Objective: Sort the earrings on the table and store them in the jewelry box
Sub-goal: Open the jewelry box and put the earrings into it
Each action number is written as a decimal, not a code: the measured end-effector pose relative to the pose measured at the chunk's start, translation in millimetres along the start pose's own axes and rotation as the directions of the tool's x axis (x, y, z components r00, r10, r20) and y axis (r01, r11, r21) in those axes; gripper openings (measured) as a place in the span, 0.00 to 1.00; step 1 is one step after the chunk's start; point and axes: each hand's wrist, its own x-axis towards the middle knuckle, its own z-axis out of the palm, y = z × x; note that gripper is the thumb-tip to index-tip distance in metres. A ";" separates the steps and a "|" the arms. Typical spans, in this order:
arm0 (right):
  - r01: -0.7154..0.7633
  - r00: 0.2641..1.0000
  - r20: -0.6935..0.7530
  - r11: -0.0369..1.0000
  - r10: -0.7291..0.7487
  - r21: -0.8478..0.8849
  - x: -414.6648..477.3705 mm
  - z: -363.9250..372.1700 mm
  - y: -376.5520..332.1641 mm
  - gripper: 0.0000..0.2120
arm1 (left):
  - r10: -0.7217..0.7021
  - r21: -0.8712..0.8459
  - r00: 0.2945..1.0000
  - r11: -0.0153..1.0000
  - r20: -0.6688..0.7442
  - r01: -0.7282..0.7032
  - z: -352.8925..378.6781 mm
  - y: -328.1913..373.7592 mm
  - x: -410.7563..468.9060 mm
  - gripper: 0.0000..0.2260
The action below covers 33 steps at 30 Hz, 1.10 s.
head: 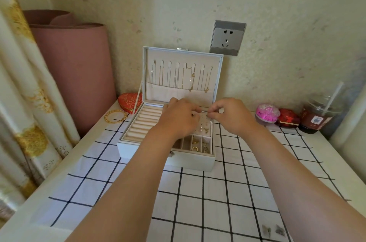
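1. Jewelry box point(164, 159): stands open on the desk point(93, 137), lid upright toward the wall. Earrings are already lodged in its stud panel point(204, 129) and front compartments point(195, 144).
2. Left hand point(178, 117), right hand point(233, 117): both are over the stud panel, fingers curled, tips drawn together and nearly meeting. Whether they hold anything cannot be told; it would be too small to see.
3. Loose earrings point(266, 230): two small pieces lie on the checked cloth point(198, 202) beside the right forearm, well apart from the box.
4. Risks: a stud or backing could slip from the fingertips into a compartment. The right forearm could sweep the loose pair off the desk.
5. Obscured: the left hand covers part of the panel, and the left forearm hides some compartments. The loose pair is blurred, so its type is unreadable.
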 end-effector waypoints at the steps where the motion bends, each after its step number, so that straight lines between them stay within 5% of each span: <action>1: 0.008 1.000 -0.002 1.000 -0.008 -0.028 -0.1 0.9 -0.2 0.08 | 0.012 0.043 0.999 0.999 0.037 -0.013 1.8 -0.9 -0.5 0.16; 6: 0.067 0.998 -0.010 0.990 -0.069 -0.127 0.9 3.1 -2.0 0.05 | 0.011 0.094 0.987 0.995 0.158 -0.026 6.0 -1.3 0.3 0.19; 23: 0.090 0.992 0.095 0.991 -0.080 -0.102 3.2 -4.5 1.9 0.06 | 0.014 0.060 0.986 0.998 0.168 -0.024 3.8 -0.9 -1.8 0.19; 33: 0.018 1.000 0.013 0.998 -0.017 -0.060 -22.5 -41.7 1.5 0.05 | 0.092 -0.039 0.996 0.995 0.008 -0.092 -2.3 17.5 -9.6 0.17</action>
